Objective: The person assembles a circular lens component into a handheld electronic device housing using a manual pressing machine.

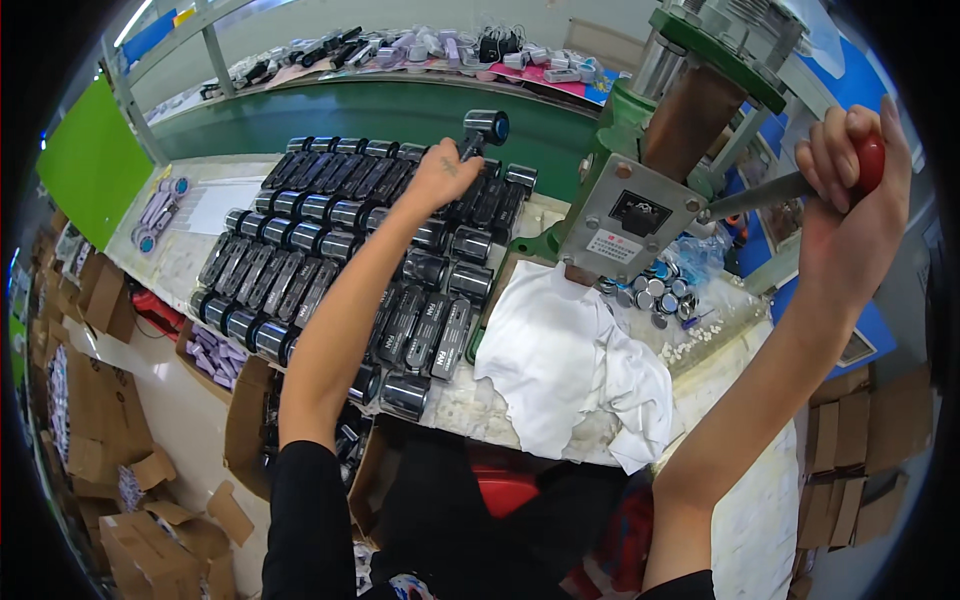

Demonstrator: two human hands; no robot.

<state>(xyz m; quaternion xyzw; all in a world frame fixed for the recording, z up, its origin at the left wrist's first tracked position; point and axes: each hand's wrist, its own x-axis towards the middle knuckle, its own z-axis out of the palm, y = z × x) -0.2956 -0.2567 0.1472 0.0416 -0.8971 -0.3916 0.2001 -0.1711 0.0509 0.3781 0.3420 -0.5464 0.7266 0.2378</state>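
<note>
Stretched toward the far end of the rows, my left hand [443, 180] is closed on the handle of a black handheld fan [487, 126], whose round head stands up beyond my fingers. Beneath and around that hand lie several rows of similar black fans [290, 285], packed side by side. My right hand [845, 170] is raised at the right, with its fingers wrapped round the red knob [871, 165] of the press lever. That lever [755, 196] belongs to a green hand press [620, 225]. Below its ram a white cloth [555, 350] covers the base.
Round silver caps [655, 290] lie in a pile behind the cloth. A few purple fans [160, 210] rest at the table's left end. Far back, a green-sided bench [400, 105] carries mixed parts. Cardboard boxes [100, 410] stand on the floor at left, others [850, 450] at right.
</note>
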